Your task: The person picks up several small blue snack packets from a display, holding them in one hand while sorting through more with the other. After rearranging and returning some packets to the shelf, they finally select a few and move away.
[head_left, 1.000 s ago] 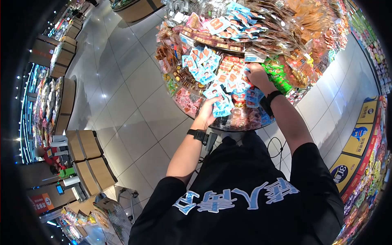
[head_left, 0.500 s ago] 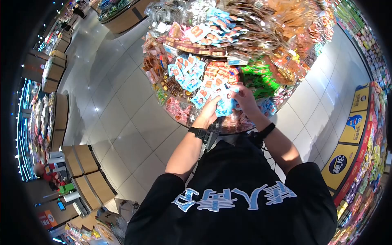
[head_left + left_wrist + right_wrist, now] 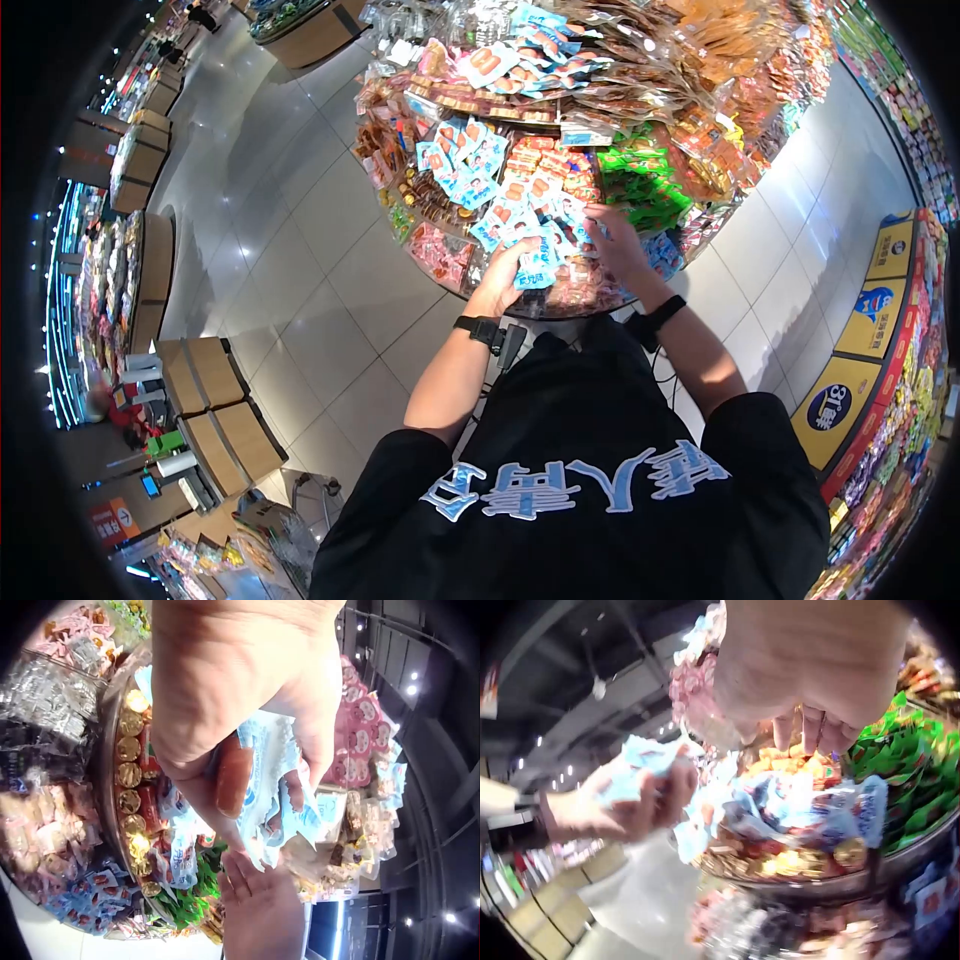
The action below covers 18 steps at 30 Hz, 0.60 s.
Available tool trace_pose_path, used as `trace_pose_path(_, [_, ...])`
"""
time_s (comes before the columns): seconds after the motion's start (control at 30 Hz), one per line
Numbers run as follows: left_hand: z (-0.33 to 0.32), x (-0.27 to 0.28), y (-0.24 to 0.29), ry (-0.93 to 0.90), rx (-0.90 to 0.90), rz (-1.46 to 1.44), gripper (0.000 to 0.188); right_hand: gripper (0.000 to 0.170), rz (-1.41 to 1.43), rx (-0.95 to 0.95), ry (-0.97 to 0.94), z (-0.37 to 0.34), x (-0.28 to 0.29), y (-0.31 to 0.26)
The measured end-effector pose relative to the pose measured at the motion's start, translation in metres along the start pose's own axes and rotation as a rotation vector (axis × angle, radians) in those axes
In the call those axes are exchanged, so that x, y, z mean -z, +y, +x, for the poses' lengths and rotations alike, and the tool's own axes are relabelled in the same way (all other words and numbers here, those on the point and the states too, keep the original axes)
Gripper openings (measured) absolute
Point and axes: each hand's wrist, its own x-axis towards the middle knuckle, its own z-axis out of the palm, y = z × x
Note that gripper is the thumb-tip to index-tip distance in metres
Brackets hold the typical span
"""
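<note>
My left hand (image 3: 505, 272) grips a bunch of small blue-and-white sausage packets (image 3: 537, 262) over the front of a round display of snacks. A reddish-brown sausage (image 3: 235, 780) shows through one packet in the left wrist view. To the right of that bunch is my right hand (image 3: 618, 248), its fingers extended and nothing in its grasp. In the right wrist view its fingers (image 3: 810, 731) hang above loose blue packets (image 3: 810, 806) in a compartment edged by gold-wrapped sweets (image 3: 787, 862).
Green packets (image 3: 640, 180) fill the compartment to the right. More blue sausage packets (image 3: 465, 160) lie at the left, beside pink-wrapped snacks (image 3: 440, 255). Brown bagged snacks (image 3: 640, 65) are heaped on the upper tier. Tiled floor (image 3: 330, 290) surrounds the display.
My right hand has come back from the red packets towards the bunch in my left hand, then drawn slightly right with its fingers opened. The left hand keeps its packets.
</note>
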Motion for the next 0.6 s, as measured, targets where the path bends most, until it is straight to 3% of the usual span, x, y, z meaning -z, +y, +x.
trace_pose_path(0.1, [-0.014,0.01,0.005,0.034,0.008,-0.027,0.035,0.057,-0.591,0.252,-0.086,-0.005,0.012,0.015])
trace_pose_path(0.2, [-0.019,0.025,0.002,0.044,0.027,-0.023,0.035,0.073,-0.794,0.254,-0.208,-0.005,0.006,0.022])
trace_pose_path(0.3, [-0.03,0.027,0.001,0.089,0.01,-0.013,0.035,0.078,-0.896,0.269,-0.252,-0.005,0.004,0.015])
trace_pose_path(0.4, [-0.033,0.031,0.0,0.088,0.029,-0.001,0.036,0.078,-0.967,0.311,-0.244,-0.007,0.005,0.019])
trace_pose_path(0.6, [-0.041,0.025,-0.003,0.086,0.055,-0.012,0.038,0.044,-0.738,0.356,-0.201,-0.001,0.008,0.047])
